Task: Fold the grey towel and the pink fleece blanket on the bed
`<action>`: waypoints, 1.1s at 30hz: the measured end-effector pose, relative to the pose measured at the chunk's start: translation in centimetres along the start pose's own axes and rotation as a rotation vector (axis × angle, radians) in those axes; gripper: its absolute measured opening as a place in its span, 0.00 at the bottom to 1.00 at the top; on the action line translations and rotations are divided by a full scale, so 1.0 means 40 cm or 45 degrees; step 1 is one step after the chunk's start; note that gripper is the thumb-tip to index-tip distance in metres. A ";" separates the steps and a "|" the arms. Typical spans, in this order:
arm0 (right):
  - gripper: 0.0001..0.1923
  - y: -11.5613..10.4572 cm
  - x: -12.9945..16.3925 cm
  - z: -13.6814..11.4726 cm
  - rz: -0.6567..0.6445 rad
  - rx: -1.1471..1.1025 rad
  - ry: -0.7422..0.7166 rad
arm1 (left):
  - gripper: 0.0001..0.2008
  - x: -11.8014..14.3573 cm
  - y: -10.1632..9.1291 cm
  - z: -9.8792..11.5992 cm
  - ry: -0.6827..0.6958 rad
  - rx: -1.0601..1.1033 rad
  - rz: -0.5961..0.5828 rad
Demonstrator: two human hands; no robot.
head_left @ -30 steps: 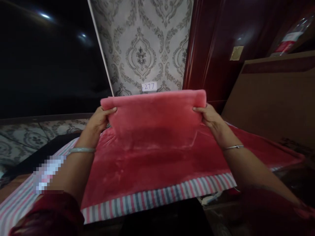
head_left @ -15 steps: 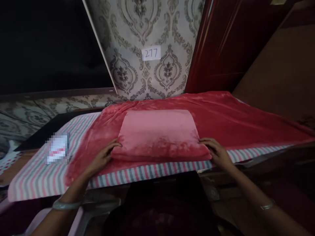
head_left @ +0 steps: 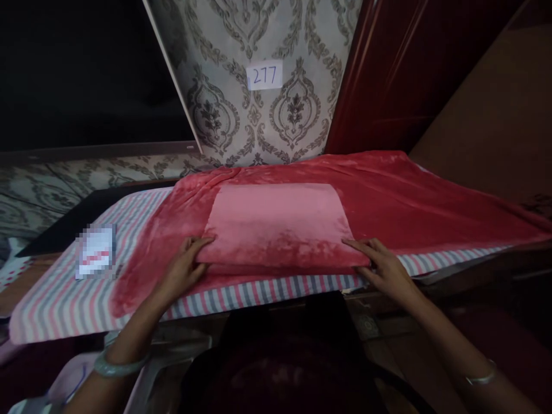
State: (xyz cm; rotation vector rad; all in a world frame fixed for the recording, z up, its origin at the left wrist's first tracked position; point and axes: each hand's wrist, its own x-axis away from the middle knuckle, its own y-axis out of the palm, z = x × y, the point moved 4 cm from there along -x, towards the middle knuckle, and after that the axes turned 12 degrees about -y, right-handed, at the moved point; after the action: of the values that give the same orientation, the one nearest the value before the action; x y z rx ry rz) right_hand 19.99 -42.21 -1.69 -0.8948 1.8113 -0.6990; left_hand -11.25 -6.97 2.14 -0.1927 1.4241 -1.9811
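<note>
Two hands, our left hand (head_left: 183, 269) and right hand (head_left: 382, 265), lie flat with fingers apart on the near corners of the folded pink cloth (head_left: 278, 227) on the red blanket (head_left: 409, 201), smoothing it down.

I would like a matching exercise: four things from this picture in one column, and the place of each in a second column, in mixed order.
Things:
1. folded pink cloth
2. left hand
3. right hand
4. paper label with 277

Places:
A. on the patterned wall
B. at the cloth's near right corner
C. flat on the red blanket
D. at the cloth's near left corner

Pairs: 1-C, 2-D, 3-B, 4-A
</note>
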 end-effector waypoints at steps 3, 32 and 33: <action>0.30 0.002 -0.004 0.012 0.094 0.070 -0.032 | 0.21 0.005 -0.003 0.000 0.070 -0.106 0.114; 0.28 0.234 -0.443 -0.034 -0.395 0.347 -0.116 | 0.34 -0.241 0.213 0.290 0.098 -0.389 -0.245; 0.28 0.241 -0.432 -0.032 -0.387 0.358 -0.114 | 0.34 -0.233 0.222 0.279 0.099 -0.394 -0.228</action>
State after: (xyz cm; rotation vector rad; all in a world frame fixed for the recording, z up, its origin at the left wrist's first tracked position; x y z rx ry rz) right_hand 20.83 -22.47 0.01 -1.0025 1.4668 -1.0594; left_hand 5.10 -11.65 1.05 -0.3966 1.8167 -1.9144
